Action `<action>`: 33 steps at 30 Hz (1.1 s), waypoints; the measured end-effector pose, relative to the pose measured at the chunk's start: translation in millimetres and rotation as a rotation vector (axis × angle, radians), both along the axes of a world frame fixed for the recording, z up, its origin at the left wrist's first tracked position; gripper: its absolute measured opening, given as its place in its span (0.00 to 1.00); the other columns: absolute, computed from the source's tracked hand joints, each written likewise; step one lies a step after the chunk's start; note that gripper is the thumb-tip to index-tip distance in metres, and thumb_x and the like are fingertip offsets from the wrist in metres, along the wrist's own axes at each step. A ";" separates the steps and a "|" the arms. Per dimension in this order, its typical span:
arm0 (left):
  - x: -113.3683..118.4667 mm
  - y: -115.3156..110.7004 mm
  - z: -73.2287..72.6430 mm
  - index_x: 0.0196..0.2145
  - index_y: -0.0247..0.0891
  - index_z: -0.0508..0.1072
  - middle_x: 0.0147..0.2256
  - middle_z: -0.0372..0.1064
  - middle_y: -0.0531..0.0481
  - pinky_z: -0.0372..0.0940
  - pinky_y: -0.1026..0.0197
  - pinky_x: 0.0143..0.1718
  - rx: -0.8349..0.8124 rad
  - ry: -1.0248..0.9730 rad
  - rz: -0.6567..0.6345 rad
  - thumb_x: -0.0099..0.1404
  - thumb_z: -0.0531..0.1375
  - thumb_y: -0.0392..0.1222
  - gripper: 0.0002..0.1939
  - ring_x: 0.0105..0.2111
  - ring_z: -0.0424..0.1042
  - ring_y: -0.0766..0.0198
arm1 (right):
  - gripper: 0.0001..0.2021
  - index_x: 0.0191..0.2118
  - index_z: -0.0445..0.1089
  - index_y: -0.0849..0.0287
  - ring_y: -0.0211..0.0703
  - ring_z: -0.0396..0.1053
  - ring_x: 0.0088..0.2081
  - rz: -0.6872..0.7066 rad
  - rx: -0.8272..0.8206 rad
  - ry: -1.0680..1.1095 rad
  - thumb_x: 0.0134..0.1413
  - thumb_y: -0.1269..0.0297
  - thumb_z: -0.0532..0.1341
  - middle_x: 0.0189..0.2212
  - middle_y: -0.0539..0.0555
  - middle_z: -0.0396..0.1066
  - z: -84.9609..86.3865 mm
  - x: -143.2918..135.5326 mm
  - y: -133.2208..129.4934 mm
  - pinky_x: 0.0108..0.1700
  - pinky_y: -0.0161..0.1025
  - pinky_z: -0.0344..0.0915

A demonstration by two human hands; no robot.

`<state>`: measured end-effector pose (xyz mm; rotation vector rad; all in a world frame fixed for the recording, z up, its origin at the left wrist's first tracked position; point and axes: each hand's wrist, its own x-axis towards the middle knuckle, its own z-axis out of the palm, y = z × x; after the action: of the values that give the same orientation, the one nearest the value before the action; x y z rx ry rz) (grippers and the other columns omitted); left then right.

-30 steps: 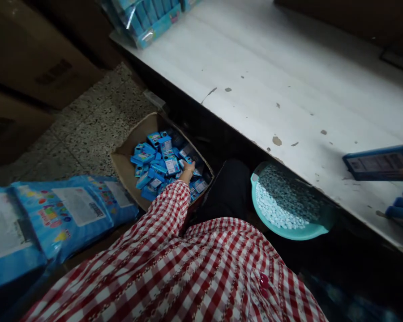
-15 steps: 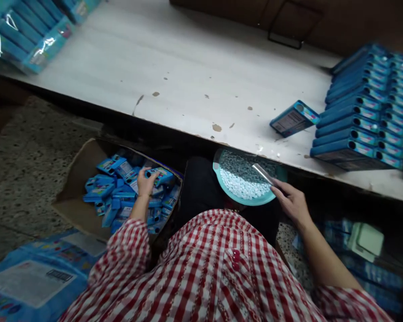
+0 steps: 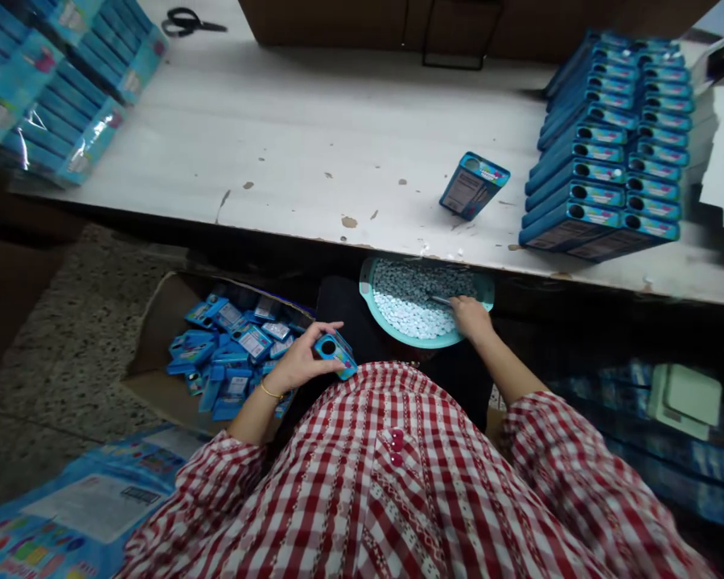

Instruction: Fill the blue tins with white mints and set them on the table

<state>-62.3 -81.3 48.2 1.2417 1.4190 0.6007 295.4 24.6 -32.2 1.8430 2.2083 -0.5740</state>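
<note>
My left hand [image 3: 302, 360] is closed around a small blue box [image 3: 336, 354] with a round dark hole in its top, held just above my lap. Beside it, an open cardboard carton [image 3: 148, 342] holds many similar blue boxes [image 3: 235, 354] lying jumbled. In my right hand [image 3: 474, 319] is a narrow metal scoop [image 3: 439, 299], its front end down among small white pellets [image 3: 404, 301]. These pellets fill a turquoise basin [image 3: 392, 331] resting on my lap, partly beneath the table edge.
On the white table [image 3: 265, 137], one blue box stands apart [image 3: 474, 186], left of stacked double rows of boxes [image 3: 603, 177]. Wrapped packs [image 3: 66, 112] and black scissors [image 3: 190, 22] lie at left. A large printed blue bag [image 3: 84, 515] sits lower left.
My left hand has lifted a blue box out of the carton and brought it right, towards my lap. My right hand has lowered the scoop into the pellets. The view has shifted.
</note>
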 end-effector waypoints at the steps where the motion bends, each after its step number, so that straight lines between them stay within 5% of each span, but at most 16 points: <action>1: 1.3 0.8 0.4 0.44 0.42 0.66 0.54 0.64 0.43 0.68 0.54 0.45 -0.028 -0.036 -0.048 0.42 0.69 0.45 0.31 0.48 0.70 0.54 | 0.16 0.48 0.71 0.62 0.46 0.69 0.43 -0.024 -0.032 0.061 0.57 0.68 0.53 0.41 0.63 0.72 -10.5 -13.2 3.9 0.46 0.39 0.62; 6: 0.4 6.3 -1.5 0.44 0.40 0.68 0.39 0.71 0.49 0.69 0.60 0.32 -0.042 0.062 -0.001 0.48 0.66 0.44 0.24 0.33 0.73 0.60 | 0.19 0.54 0.67 0.62 0.44 0.69 0.46 -0.077 -0.061 0.292 0.57 0.68 0.54 0.47 0.61 0.72 -50.0 -62.3 15.9 0.48 0.38 0.62; 11: 12.5 31.7 -3.3 0.40 0.41 0.71 0.35 0.70 0.52 0.66 0.58 0.42 0.173 0.272 -0.008 0.46 0.68 0.45 0.22 0.37 0.70 0.60 | 0.18 0.51 0.69 0.64 0.43 0.70 0.43 -0.099 -0.059 0.480 0.54 0.68 0.58 0.44 0.58 0.74 -45.3 -50.2 16.0 0.47 0.38 0.65; 15: 37.4 63.5 -16.1 0.40 0.40 0.70 0.36 0.68 0.51 0.64 0.58 0.45 0.314 0.336 0.030 0.47 0.68 0.46 0.22 0.40 0.68 0.59 | 0.19 0.49 0.70 0.63 0.44 0.71 0.43 -0.136 -0.017 0.632 0.50 0.69 0.60 0.43 0.58 0.74 -15.3 -17.8 10.8 0.47 0.42 0.65; 21: 81.3 104.2 -35.0 0.42 0.38 0.69 0.39 0.70 0.49 0.63 0.58 0.45 0.408 0.290 -0.004 0.50 0.67 0.42 0.22 0.40 0.68 0.59 | 0.18 0.49 0.71 0.59 0.46 0.70 0.46 -0.052 0.049 0.705 0.51 0.65 0.59 0.46 0.57 0.73 57.6 20.7 10.6 0.50 0.45 0.64; 27: 116.5 116.6 -44.6 0.42 0.40 0.70 0.40 0.71 0.50 0.62 0.57 0.46 0.440 0.351 -0.098 0.50 0.68 0.41 0.20 0.41 0.67 0.58 | 0.18 0.51 0.70 0.57 0.49 0.69 0.48 0.161 0.015 0.331 0.54 0.65 0.57 0.48 0.57 0.72 121.2 1.6 18.2 0.50 0.45 0.63; 33: 126.7 113.6 -54.4 0.43 0.38 0.70 0.40 0.71 0.47 0.62 0.57 0.45 0.447 0.398 -0.105 0.51 0.67 0.40 0.21 0.41 0.66 0.57 | 0.16 0.49 0.70 0.57 0.51 0.71 0.41 0.317 0.050 -0.091 0.58 0.64 0.52 0.43 0.59 0.72 153.3 -36.6 18.4 0.40 0.43 0.64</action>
<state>64.3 32.3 -6.1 1.8592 1.5799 0.6440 258.8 42.9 121.1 1.4632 2.4030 -0.3691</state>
